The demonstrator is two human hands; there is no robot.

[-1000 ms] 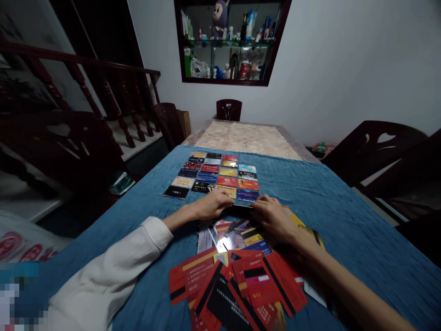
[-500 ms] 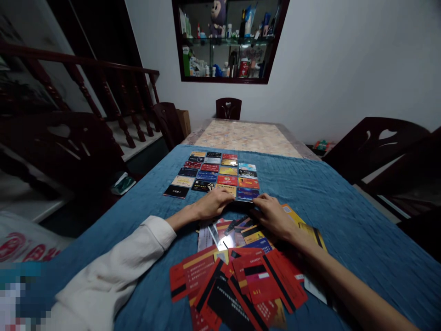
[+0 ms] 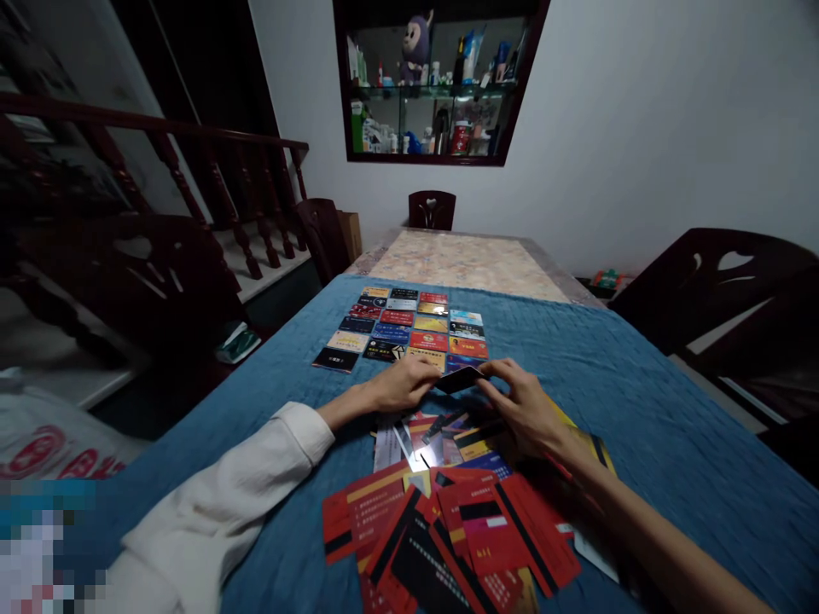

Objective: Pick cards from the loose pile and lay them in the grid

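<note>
On the left of the blue cloth, in its far part, laid-out cards lie flat in 4 columns. They sit edge to edge or slightly overlapping, I'd judge so that each printed face can be read and none buries another. The column farthest right starts lower than its neighbours.

On the near side, the loose pile fans out untidily, many cards with a magnetic stripe uppermost. It seems kept close to the body, within easy reach, and apart from the ordered columns. A dark card is between the hands, at the near edge of the columns' right side. Being held by its 2 ends leaves its middle uncovered, which probably makes it easy to tilt and steer.

As for pose, the left hand comes in from the left out of a pale sleeve, low over the cloth, knuckles up, its fingers curled and pinching the card's left end. The right hand reaches in from the near right on a bare forearm, thumb and index finger closed on the other end, that end tipped slightly higher. I can't tell whether the held card touches anything beneath it.
</note>
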